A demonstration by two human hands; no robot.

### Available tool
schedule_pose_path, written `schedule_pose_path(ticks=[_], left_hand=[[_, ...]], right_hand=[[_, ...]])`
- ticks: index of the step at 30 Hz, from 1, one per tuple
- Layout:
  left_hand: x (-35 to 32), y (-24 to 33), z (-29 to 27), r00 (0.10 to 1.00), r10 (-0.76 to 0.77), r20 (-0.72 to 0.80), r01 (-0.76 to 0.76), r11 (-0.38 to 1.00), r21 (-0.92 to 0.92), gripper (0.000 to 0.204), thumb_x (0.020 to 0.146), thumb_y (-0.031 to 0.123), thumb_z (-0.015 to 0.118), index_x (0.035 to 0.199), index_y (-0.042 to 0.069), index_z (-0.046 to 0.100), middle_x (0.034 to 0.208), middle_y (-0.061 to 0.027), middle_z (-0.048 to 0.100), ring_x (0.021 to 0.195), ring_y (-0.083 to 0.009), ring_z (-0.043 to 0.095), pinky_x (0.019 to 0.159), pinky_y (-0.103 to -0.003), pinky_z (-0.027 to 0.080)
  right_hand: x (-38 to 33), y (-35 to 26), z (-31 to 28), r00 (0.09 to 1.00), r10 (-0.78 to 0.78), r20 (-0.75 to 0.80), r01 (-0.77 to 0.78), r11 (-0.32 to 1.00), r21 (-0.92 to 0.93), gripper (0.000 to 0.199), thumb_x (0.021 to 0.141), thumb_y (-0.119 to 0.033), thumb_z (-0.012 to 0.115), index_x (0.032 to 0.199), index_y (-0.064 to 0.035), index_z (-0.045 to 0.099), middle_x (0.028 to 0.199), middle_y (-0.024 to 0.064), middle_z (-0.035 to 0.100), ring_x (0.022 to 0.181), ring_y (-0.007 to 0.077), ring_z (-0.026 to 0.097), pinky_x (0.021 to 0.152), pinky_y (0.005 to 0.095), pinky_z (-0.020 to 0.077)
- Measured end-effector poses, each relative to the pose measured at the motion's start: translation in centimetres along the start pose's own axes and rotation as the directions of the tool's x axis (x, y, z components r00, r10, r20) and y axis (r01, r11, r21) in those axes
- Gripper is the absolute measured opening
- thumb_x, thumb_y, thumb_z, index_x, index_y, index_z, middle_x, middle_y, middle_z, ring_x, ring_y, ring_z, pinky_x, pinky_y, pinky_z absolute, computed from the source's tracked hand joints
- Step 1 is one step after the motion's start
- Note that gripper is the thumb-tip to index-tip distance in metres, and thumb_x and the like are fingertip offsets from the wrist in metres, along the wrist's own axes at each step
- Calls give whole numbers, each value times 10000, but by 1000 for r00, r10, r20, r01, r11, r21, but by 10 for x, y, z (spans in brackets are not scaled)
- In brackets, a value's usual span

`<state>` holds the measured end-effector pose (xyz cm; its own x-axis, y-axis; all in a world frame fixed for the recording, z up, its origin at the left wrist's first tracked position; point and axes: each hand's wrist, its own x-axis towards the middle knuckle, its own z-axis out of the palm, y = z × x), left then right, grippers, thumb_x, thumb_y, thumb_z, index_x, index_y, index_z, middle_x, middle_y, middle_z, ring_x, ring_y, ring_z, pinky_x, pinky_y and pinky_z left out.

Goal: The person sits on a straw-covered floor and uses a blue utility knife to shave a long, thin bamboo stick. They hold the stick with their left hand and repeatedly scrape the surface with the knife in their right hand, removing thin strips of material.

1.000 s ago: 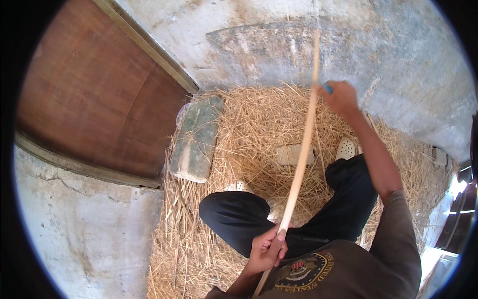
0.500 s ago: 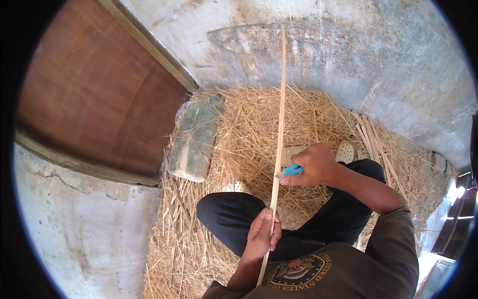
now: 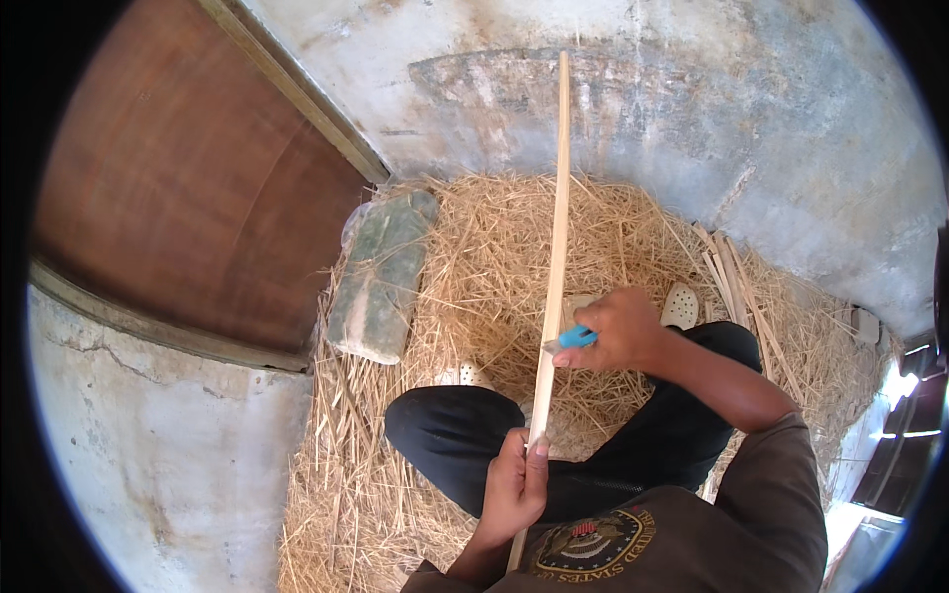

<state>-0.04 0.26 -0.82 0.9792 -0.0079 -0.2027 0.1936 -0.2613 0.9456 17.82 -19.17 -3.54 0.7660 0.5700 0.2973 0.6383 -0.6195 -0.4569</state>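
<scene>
Head view: bamboo strip (image 3: 557, 237) is being steadied near its lower end by the clenched left hand (image 3: 514, 486); blue-handled knife (image 3: 573, 338) is being gripped against it by the right hand (image 3: 618, 331), over straw (image 3: 474, 267).

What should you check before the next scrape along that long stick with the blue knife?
1. Left hand grips the long pale wooden stick near its lower end: ok.
2. Right hand closed on the blue-handled knife, tool against the stick: ok.
3. Left fingers sit below the tool, on the side toward the body: ok.
4. Which way the blade edge faces: cannot tell, it is too small to see.
5. Far end of the stick reaches over the grey concrete wall, with nothing seen touching it: ok.
6. Black-trousered legs lie right under the stick: not ok.
</scene>
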Motion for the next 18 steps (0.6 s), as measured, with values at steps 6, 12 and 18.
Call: schedule_pose_path(ticks=[6, 12, 18], left_hand=[[6, 12, 1, 1000, 20, -14, -20, 1000, 4, 176, 1006, 182, 468, 955, 14, 483, 571, 3, 460, 509, -48, 427, 469, -249, 353], [-13, 9, 6, 982, -64, 178, 109, 961, -254, 165, 1009, 185, 468, 966, 26, 483, 628, 66, 428, 531, -10, 354, 477, -200, 296], [8, 7, 7, 993, -29, 114, 74, 906, -416, 178, 1033, 208, 408, 944, 56, 437, 585, 52, 393, 477, -9, 319, 454, -182, 286]], right_hand=[[17, 23, -4, 983, -122, -140, 107, 989, -105, 641, 712, -702, 659, 527, -99, 545, 450, 55, 495, 390, 242, 521, 403, 358, 390], [45, 73, -49, 818, 549, -173, -543, 836, 80, 550, 736, -644, 686, 618, -108, 643, 465, 38, 519, 395, 193, 517, 401, 343, 394], [2, 11, -6, 993, -60, -105, 62, 998, 18, 601, 717, -686, 663, 576, -104, 615, 456, 52, 511, 387, 225, 520, 393, 357, 392]])
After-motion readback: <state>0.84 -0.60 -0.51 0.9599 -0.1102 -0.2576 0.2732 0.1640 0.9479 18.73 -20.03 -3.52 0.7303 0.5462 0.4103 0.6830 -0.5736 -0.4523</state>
